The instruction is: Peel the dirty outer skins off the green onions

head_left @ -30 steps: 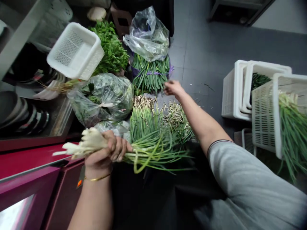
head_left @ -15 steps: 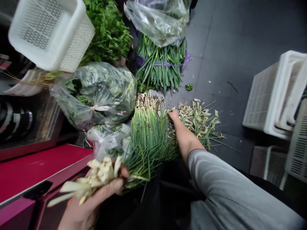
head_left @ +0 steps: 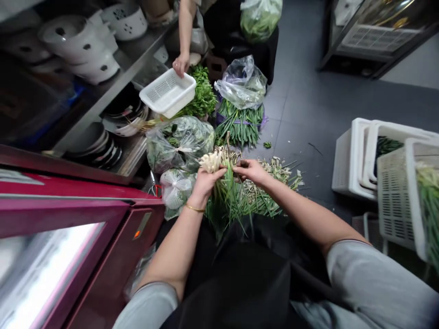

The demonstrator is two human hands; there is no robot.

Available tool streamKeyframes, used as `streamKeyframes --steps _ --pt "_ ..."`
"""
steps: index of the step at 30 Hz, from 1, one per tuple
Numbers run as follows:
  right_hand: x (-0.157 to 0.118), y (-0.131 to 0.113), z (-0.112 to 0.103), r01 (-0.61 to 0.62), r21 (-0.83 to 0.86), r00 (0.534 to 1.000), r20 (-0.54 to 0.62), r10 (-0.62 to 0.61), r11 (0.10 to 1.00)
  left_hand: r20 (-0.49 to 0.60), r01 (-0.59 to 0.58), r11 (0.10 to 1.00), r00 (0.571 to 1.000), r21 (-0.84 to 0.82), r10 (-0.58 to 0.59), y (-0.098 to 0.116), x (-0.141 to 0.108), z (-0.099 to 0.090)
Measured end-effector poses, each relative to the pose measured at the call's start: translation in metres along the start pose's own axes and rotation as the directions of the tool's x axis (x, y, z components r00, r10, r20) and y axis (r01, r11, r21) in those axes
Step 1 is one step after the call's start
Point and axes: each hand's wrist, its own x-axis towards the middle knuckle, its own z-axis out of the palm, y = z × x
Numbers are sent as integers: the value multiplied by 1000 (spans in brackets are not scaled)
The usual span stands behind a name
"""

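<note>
My left hand [head_left: 206, 182] is closed around a bunch of scallions [head_left: 210, 162], their cleaned white ends pointing up and their green leaves hanging below. Close beside it, my right hand [head_left: 252, 172] pinches a single scallion [head_left: 228, 142] between the two hands; its brown root end sticks up. Behind the hands lie more scallions with dirty roots, partly covered by my fingers. To the right, a heap of peeled scallion trimmings [head_left: 283, 171] spreads over the floor.
Bagged greens [head_left: 180, 141] lie at the left, with tied leafy stalks [head_left: 240, 125] behind. Another person's hand [head_left: 181, 64] grips a white basket [head_left: 168, 93]. A red cabinet [head_left: 109, 265] flanks my left. White crates [head_left: 394, 196] stand right; shelves with bowls [head_left: 77, 45] are upper left.
The view has widened and shifted. My left hand has moved forward with its bunch to meet my right hand, which now holds a scallion. The other person's hand has come into view.
</note>
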Motion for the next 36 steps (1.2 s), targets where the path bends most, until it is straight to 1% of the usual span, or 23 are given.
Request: streamKeyframes --steps 1,3,5,7,10,12,15,17,20,23,27,31,33,36 --pt "-14 -1 8 13 -41 1000 -25 -14 999 34 -10 1000 999 -7 10 -1 -5 6" --pt "-35 1 16 36 -98 997 -59 -42 994 75 -19 999 997 -34 22 -4 -13 15" --pt "-48 4 16 47 -77 994 -99 -54 996 91 1 998 996 -62 5 -5 -19 21" --pt "-54 8 12 35 -1 991 -132 -35 999 107 54 995 993 -88 -44 -6 -22 25" --pt "-54 12 8 30 76 992 -126 -20 997 153 137 986 981 -97 -121 -6 -23 28" --pt "-50 13 8 82 80 988 -138 -71 993 164 150 984 977 -99 -133 -9 -20 31" --pt "-44 13 5 146 46 971 -196 -135 988 125 115 988 987 -100 -102 -17 -14 36" --pt "-41 11 3 133 45 971 -207 -121 990 89 89 993 993 -82 -82 -23 -10 40" --pt "-39 7 -2 70 46 983 -173 -61 996 70 74 995 995 -64 -69 -25 -7 44" --pt "-41 1 -3 27 -29 987 -156 -31 999 97 103 990 991 -100 -93 -20 -7 44" --pt "-44 -3 1 50 -86 982 -175 -65 995 150 163 976 978 -143 -142 -17 -9 39" --pt "-46 -2 4 73 -124 974 -203 -97 990 216 112 988 972 -102 -88 -20 -10 35" --pt "-47 -3 0 98 -196 974 -182 -134 976 223 110 990 971 -85 -89 -20 -9 33" --pt "-48 -8 -12 161 -284 966 -150 -210 945 207 155 985 969 -79 -135 -18 -7 27"
